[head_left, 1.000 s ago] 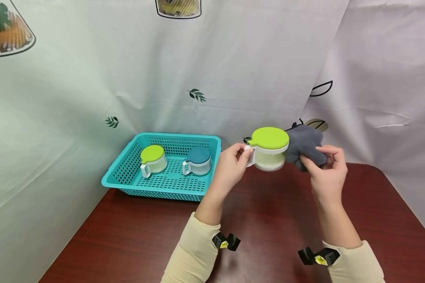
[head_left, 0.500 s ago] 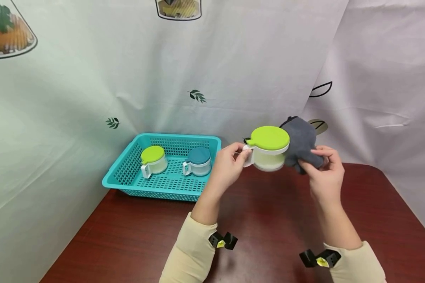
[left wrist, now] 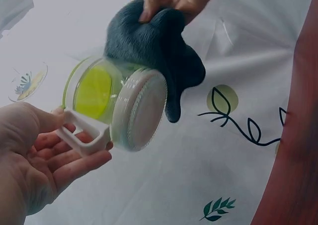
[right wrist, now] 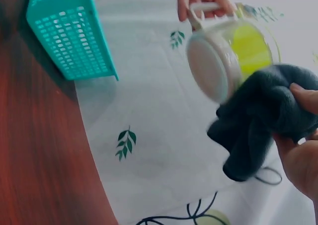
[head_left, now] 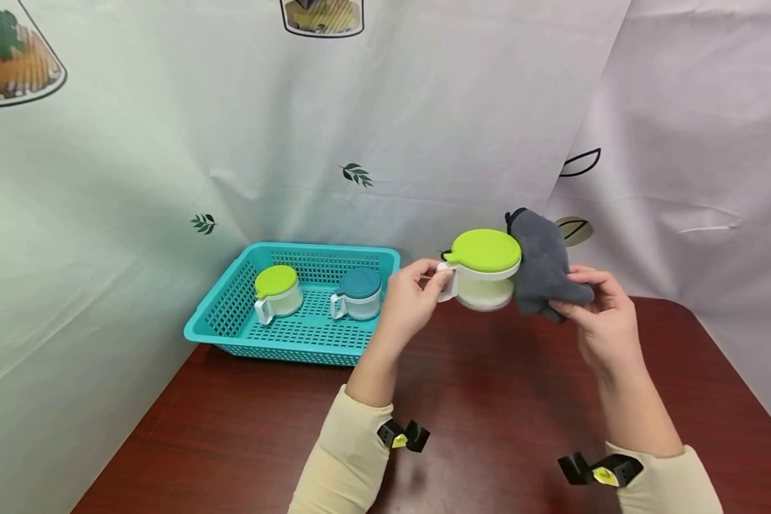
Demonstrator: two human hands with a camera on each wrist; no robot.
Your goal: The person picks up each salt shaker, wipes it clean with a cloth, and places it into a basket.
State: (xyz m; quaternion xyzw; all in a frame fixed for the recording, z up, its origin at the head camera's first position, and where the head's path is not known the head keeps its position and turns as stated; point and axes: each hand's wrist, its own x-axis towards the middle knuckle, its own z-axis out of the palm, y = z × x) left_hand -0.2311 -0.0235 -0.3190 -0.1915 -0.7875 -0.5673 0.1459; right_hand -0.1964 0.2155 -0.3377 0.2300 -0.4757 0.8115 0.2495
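Note:
My left hand [head_left: 406, 303] pinches the white handle of a clear seasoning jar [head_left: 485, 290] with a lime-green lid [head_left: 486, 250]. The jar is upright, held up above the table, and pale contents show low in it. In my right hand [head_left: 607, 314] is a bunched dark grey cloth [head_left: 542, 264], gripped between thumb and fingers. The cloth lies against the jar's right side, opposite the handle. Seen in the left wrist view, the cloth [left wrist: 154, 46] covers part of the jar's far wall, and the jar's round base [left wrist: 141, 111] faces the camera.
A turquoise plastic basket [head_left: 283, 353] stands at the back left of the dark red table [head_left: 482, 428]. Inside it are a green-lidded jar [head_left: 278, 290] and a blue-lidded jar [head_left: 358, 293]. A white printed curtain [head_left: 450, 107] hangs close behind.
The cloth has swung more upright along the jar's right side, its top rising and shifting left. My right forearm has moved slightly right. The jar stays nearly in place.

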